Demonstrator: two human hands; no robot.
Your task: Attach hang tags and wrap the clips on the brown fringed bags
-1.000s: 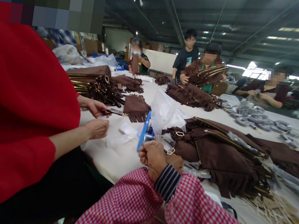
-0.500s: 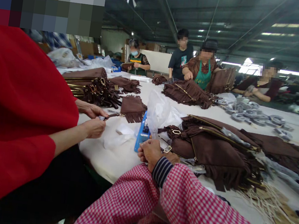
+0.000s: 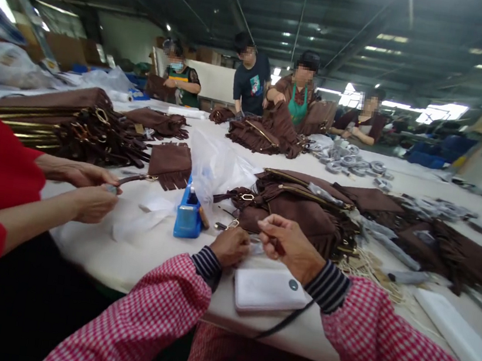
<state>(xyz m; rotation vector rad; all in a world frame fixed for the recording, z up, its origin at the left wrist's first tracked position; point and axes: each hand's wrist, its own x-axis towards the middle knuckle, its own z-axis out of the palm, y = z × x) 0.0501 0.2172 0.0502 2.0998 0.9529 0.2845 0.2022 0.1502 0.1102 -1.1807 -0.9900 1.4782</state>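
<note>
My left hand (image 3: 231,247) is closed low over the table; what its fingers hold is hidden. Just beyond it lies a gold clasp (image 3: 233,223) on a dark strap. My right hand (image 3: 292,246) is raised slightly to the right, thumb and fingers pinched; anything in them is too small to make out. A bit of clear plastic film (image 3: 255,247) shows between both hands. Behind them sits a pile of brown fringed bags (image 3: 303,212) with gold zippers. To the left of my left hand stands a blue tape dispenser (image 3: 188,221), with crumpled clear plastic (image 3: 205,167) behind it.
A white power bank-like box (image 3: 268,291) and black cord (image 3: 289,317) lie near the table edge. At left, a co-worker's hands (image 3: 93,190) hold a brown strap (image 3: 137,178). Stacked bags (image 3: 53,120), grey coils (image 3: 350,159) and several people stand farther back.
My hands, close together before, have moved apart, the right one going right. The white box between my arms has come into view. The camera view has turned right.
</note>
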